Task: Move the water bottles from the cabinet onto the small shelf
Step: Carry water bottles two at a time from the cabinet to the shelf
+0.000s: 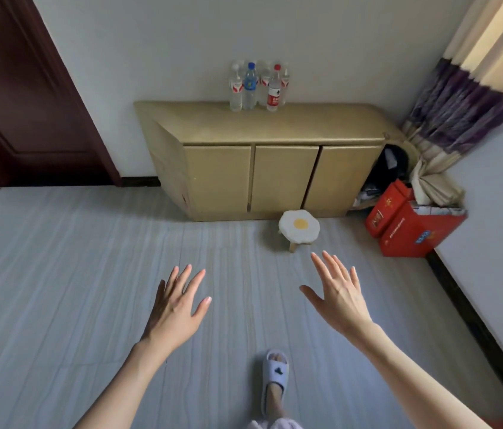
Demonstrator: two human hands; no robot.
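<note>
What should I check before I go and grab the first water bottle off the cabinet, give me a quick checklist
1. Left hand free: ok, open and empty.
2. Right hand free: ok, open and empty.
3. Water bottles upright on the cabinet: ok, clustered by the wall.
4. Bottle count: cannot tell, back ones are partly hidden.
5. Floor path to the cabinet: ok, only the small egg-top stool stands in front.
6. Landing spot: cannot tell, no shelf shows unless the stool serves.

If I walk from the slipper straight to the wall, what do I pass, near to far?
Slipper → the two open hands, left hand and right hand → egg-topped stool → cabinet → water bottles on top.
</note>
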